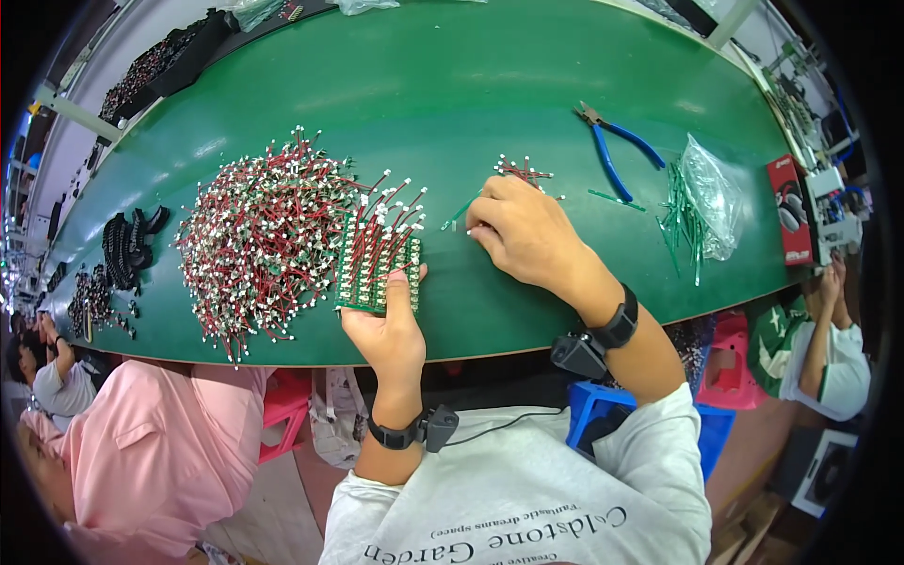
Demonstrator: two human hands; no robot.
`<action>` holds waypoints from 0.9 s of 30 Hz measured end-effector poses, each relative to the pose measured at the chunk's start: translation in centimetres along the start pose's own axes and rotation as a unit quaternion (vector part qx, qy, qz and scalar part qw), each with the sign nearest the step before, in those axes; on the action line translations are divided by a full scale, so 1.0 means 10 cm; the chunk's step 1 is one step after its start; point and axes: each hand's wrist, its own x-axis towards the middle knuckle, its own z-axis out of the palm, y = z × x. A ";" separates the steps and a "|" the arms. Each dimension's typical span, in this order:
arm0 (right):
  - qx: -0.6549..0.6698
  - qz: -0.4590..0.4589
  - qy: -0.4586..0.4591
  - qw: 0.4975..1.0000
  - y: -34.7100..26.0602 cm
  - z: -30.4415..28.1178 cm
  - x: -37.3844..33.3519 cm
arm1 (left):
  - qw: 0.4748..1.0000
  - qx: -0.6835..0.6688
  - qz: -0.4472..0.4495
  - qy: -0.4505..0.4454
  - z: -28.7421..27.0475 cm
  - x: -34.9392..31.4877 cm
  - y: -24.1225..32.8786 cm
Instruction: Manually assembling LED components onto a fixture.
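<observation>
My left hand (388, 334) grips a green circuit board panel (379, 273) by its near edge, thumb on top. Rows of small pads cover the panel, and red wires with white connectors rise from its far part. To the right, my right hand (523, 231) is over the table with its fingers curled together. Whatever it pinches, if anything, is hidden. A thin green strip (460, 214) shows beside those fingertips; I cannot tell whether they touch it. Just beyond the hand sits a small cluster of red-wired connectors (524, 171).
A large heap of red-wired boards (264, 235) lies left of the panel. Blue-handled cutters (617, 151), more green strips (680, 221), a clear plastic bag (713, 198) and a red box (789, 212) are to the right. Black straps (127, 247) lie far left. A person in pink (151, 443) sits at my left.
</observation>
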 end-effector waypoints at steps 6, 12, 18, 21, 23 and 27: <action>0.064 -0.063 0.045 0.995 0.07 0.03 0.07 | 1.000 -0.013 0.001 0.011 -0.01 -0.01 0.00; 0.247 0.004 0.054 0.967 -0.14 -0.09 0.04 | 1.000 -0.010 -0.003 -0.001 -0.02 -0.01 -0.03; 0.303 0.016 0.001 0.953 -0.35 -0.13 0.06 | 1.000 0.016 -0.008 -0.005 -0.05 0.00 -0.03; 0.324 0.033 -0.012 0.946 -0.40 -0.14 0.02 | 1.000 0.000 -0.022 0.006 -0.02 -0.01 -0.02; 0.300 -0.025 0.014 0.953 -0.47 -0.13 0.01 | 0.998 0.061 -0.006 -0.005 -0.02 -0.02 0.02; 0.302 -0.119 0.041 0.945 -0.57 -0.04 -0.01 | 0.997 0.077 -0.010 -0.003 -0.01 -0.04 0.01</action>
